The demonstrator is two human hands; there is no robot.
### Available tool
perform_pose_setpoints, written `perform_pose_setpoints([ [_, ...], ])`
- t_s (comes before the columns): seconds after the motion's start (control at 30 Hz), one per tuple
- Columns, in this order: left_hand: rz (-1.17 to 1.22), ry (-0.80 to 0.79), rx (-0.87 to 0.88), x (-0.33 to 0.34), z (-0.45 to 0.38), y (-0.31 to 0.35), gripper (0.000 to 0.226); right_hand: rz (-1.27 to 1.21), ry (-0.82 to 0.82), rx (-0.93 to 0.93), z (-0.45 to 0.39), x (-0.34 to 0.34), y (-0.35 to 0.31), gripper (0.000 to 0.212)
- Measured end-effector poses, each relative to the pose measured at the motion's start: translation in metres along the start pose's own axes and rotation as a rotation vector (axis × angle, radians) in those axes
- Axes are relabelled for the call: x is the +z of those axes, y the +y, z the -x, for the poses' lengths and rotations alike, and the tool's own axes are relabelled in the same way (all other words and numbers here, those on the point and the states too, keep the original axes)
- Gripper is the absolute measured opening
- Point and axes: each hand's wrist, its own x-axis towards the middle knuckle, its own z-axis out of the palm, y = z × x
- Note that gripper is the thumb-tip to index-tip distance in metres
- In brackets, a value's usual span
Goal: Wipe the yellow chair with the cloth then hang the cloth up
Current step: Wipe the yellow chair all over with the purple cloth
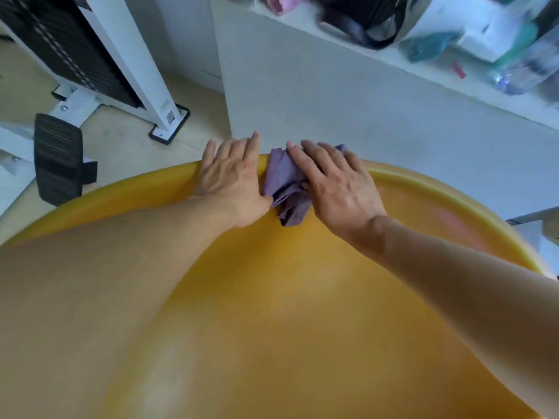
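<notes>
The yellow chair [302, 297] fills the lower part of the view, its smooth curved shell seen from above and its rounded rim arching across the middle. The cloth [286, 189], a bunched purple rag, lies on the far part of that rim, draped a little down the inner slope.

The right hand [335, 189] lies flat on the cloth with its fingers spread and stretched forward, not closed around it. Pressing with the open palm seems meant to keep as much fabric as possible against the plastic while it wipes.

The left hand [233, 179] rests open just beside the cloth, fingers hooked over the rim and the thumb touching the fabric's edge. It holds nothing; it looks placed there to steady the chair, or the person leaning over it, against the push of the wiping hand.

Beyond the rim stands a pale counter [363, 95] with blurred clutter on top, and some white-framed equipment [121, 55] stands on the floor [127, 140] to the left. The wiping appears under way; hanging the cloth up is not yet done, and no hook or rail shows.
</notes>
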Motion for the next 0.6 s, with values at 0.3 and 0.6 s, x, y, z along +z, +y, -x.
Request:
perform_pose_setpoints([
  [0.3,-0.008,-0.235,0.046,-0.004,-0.008,-0.008,0.142,-0.002,-0.200,0.225,0.016,-0.016,0.038,0.060],
  [0.6,-0.023,-0.109,0.055,0.005,-0.004,-0.006,0.124,-0.049,-0.120,-0.026,-0.055,-0.008,-0.041,0.057],
])
